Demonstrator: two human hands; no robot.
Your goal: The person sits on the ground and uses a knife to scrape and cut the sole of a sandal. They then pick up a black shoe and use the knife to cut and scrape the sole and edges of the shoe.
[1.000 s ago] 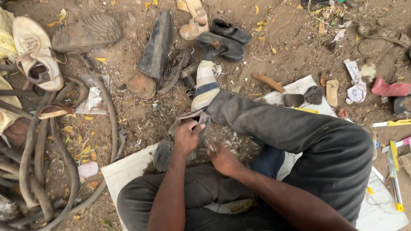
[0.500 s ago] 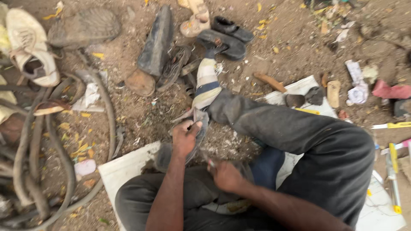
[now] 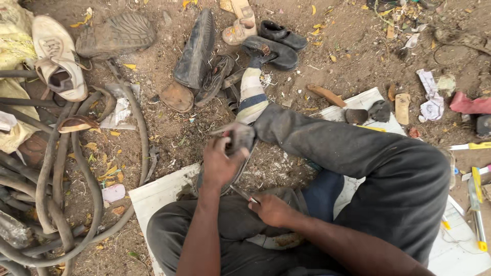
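Left hand (image 3: 221, 162) grips dark shoe (image 3: 236, 143), bracing it against knee for steadiness; right hand (image 3: 270, 208) closed on thin metal tool (image 3: 241, 193), tip angled toward sole.

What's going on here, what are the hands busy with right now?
A person sits on the dirt ground with legs folded, working on a dark shoe held across the lap. The left hand grips the shoe near its upper end, while the right hand holds a thin metal tool at its lower edge. More worn shoes lie ahead, a white sneaker and rubber hoses to the left.
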